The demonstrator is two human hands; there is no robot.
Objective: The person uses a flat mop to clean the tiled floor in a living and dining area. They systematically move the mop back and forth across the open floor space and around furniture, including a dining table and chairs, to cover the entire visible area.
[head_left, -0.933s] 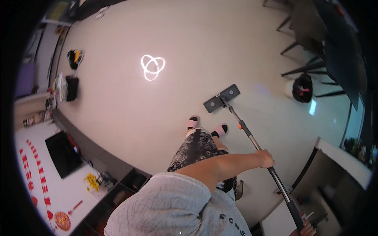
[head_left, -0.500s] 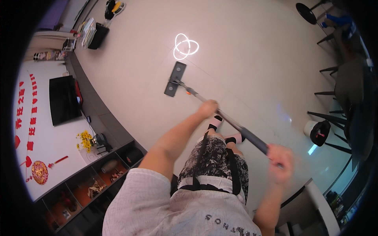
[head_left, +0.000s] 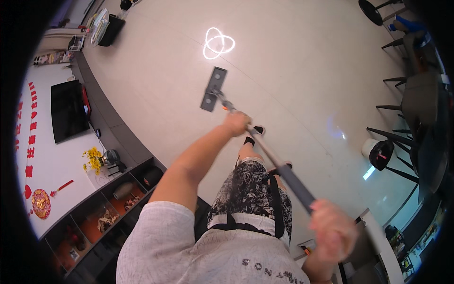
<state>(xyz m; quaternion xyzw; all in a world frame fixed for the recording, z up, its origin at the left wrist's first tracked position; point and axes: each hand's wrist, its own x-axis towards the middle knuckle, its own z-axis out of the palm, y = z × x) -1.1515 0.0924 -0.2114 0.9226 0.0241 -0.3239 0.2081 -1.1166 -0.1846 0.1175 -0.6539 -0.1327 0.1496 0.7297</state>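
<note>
A flat mop (head_left: 293, 183) slants across the view, its grey pole running from lower right up to the middle. My left hand (head_left: 237, 124) is closed round the pole not far above the head. At the top end, my right hand (head_left: 333, 230) wraps the dark grip and looks slightly blurred. The rectangular grey mop head (head_left: 213, 89) lies on the pale tiled floor (head_left: 293, 71), just below a looped ring-light reflection. My feet stand behind the head, partly covered by the pole and my left arm.
Along the left wall runs a low dark cabinet (head_left: 120, 128) beside a television (head_left: 69, 111) and yellow flowers (head_left: 93, 160). An open shelf unit (head_left: 101, 217) holds ornaments. Right are a dark table with chairs (head_left: 421, 106) and a lined white bin (head_left: 378, 154). A black box (head_left: 112, 31) with papers stands far left.
My right hand has come down and back toward my body with the grip. My left hand has shifted slightly left and up. The mop head is a little closer to the light reflection.
</note>
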